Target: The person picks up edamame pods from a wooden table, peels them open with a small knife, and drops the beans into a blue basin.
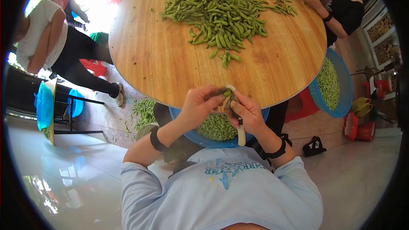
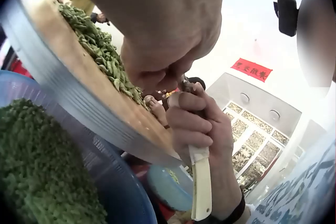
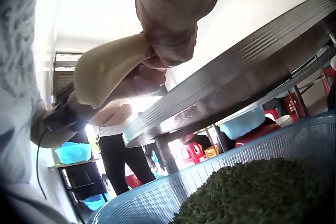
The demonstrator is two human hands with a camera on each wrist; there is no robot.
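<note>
Above the near edge of the round wooden table, my left hand pinches a green soybean pod between thumb and fingertips. Close against it, my right hand grips a knife by its cream handle, which sticks out below the fist. Fingers hide the blade. In the left wrist view the right hand is curled round the same handle. Something white covers a right fingertip beside the pod. Below both hands, a blue basket holds many shelled green beans.
A large heap of soybean pods covers the far part of the wooden table. Another blue basket of beans stands right. Pods lie on the floor at left. A person sits across; another person is at left.
</note>
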